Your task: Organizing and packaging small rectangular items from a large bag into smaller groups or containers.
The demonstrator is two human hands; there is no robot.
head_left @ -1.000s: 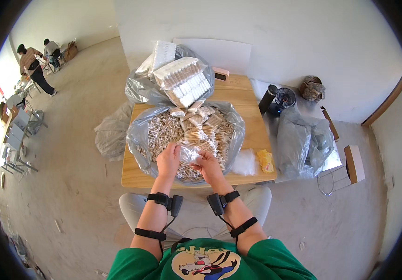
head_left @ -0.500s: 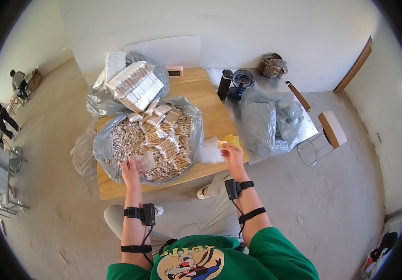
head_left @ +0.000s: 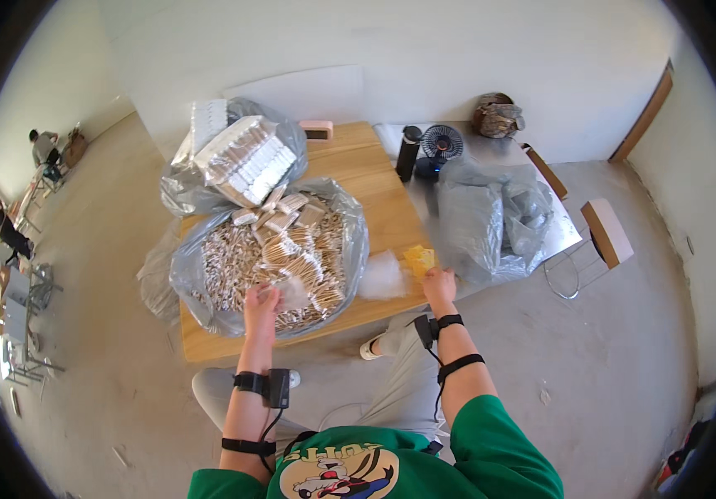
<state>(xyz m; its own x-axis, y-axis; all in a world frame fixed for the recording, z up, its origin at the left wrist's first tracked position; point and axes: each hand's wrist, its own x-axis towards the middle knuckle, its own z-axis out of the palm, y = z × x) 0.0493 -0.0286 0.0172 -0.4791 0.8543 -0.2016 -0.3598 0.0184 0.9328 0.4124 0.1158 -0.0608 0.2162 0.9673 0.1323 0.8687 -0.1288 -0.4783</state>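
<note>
My left hand point(head_left: 261, 308) is closed on a small clear plastic bag point(head_left: 293, 293), held over the near side of a large grey plastic bag point(head_left: 356, 218). Loose cotton swabs point(head_left: 227, 262) fill that open bag, with fanned rows and several small packs of swabs point(head_left: 281, 218) on top. At the table's right edge is my right hand point(head_left: 439, 291), its fingers curled together beside a pile of yellow paper slips point(head_left: 419, 259); whether anything is between them is hidden. A stack of clear bags point(head_left: 381, 276) lies between the slips and the swabs.
Wrapped packs of swabs point(head_left: 246, 162) stand at the table's back left, near a pink box point(head_left: 316, 130). On a metal table to the right are a black bottle point(head_left: 408, 152), a fan point(head_left: 441, 145) and a grey plastic bag point(head_left: 478, 218). A chair point(head_left: 606, 233) stands beyond; people work far left.
My right hand has moved right and a little nearer, off the yellow slips and the clear bags. My left hand has shifted right with the small bag. The view has turned slightly.
</note>
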